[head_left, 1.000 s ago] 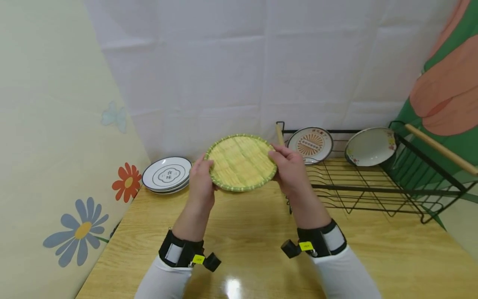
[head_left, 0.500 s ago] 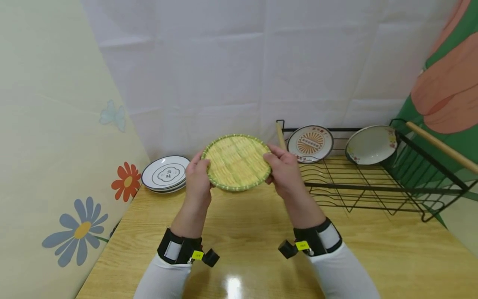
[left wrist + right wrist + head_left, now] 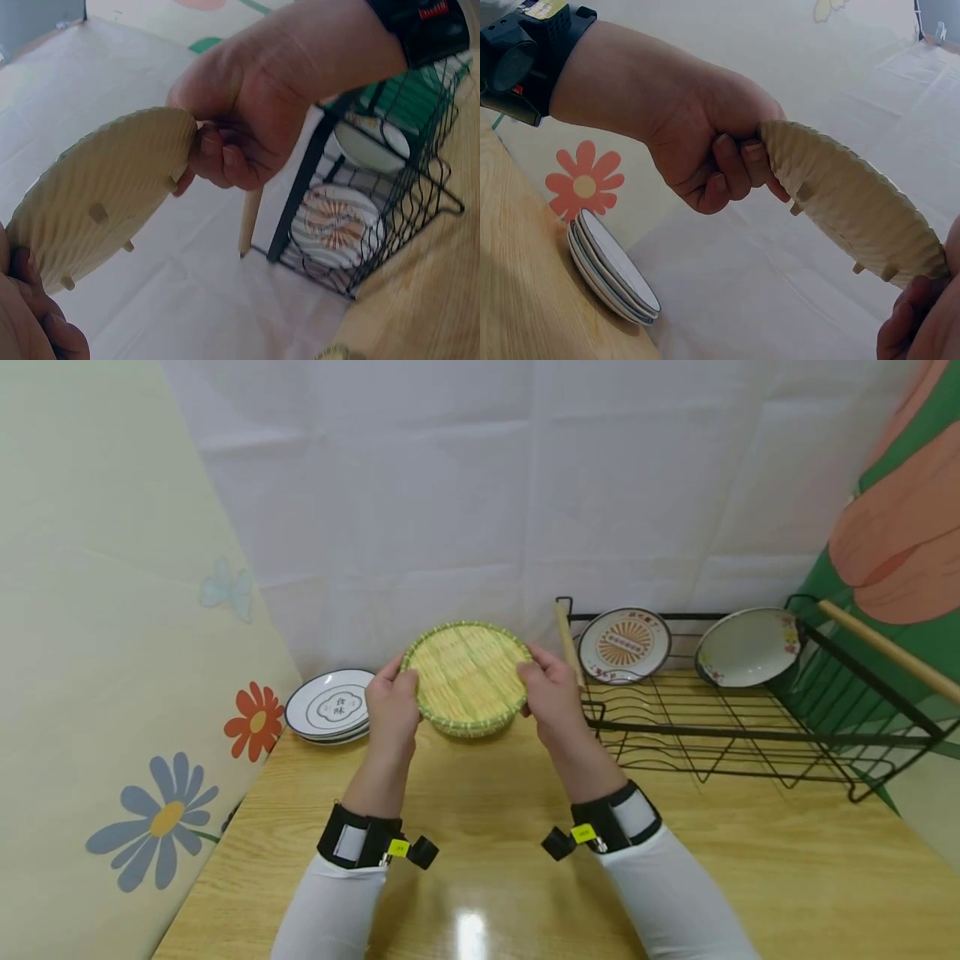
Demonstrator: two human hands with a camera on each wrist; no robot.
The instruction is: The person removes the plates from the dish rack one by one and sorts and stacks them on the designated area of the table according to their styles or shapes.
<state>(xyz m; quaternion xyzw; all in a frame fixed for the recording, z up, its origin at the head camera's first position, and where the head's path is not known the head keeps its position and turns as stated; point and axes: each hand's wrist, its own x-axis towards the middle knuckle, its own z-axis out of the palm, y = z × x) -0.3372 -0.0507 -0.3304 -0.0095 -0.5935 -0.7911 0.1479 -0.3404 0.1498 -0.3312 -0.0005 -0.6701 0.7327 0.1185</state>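
Both hands hold up a round, shallow yellow-green tray with a woven look (image 3: 468, 672) by its sides. My left hand (image 3: 393, 702) grips its left rim, thumb on top. Across from it, my right hand (image 3: 553, 693) pinches the right rim the same way. Seen from below in the right wrist view, the tray's underside (image 3: 847, 199) is beige and ribbed, with several small feet. Under the tray in the head view, a second green rim (image 3: 472, 727) shows. A sliver of woven rim (image 3: 334, 352) also appears low in the left wrist view; most of that piece is hidden.
Left of my left hand, a stack of white plates (image 3: 330, 706) sits on the wooden table (image 3: 480, 827). To the right stands a black wire dish rack (image 3: 720, 727) with wooden handles, holding an upright patterned plate (image 3: 625, 645) and a floral white dish (image 3: 750, 647).
Both hands have shifted the tray slightly left and up in the head view. The second rim beneath it has come into sight.
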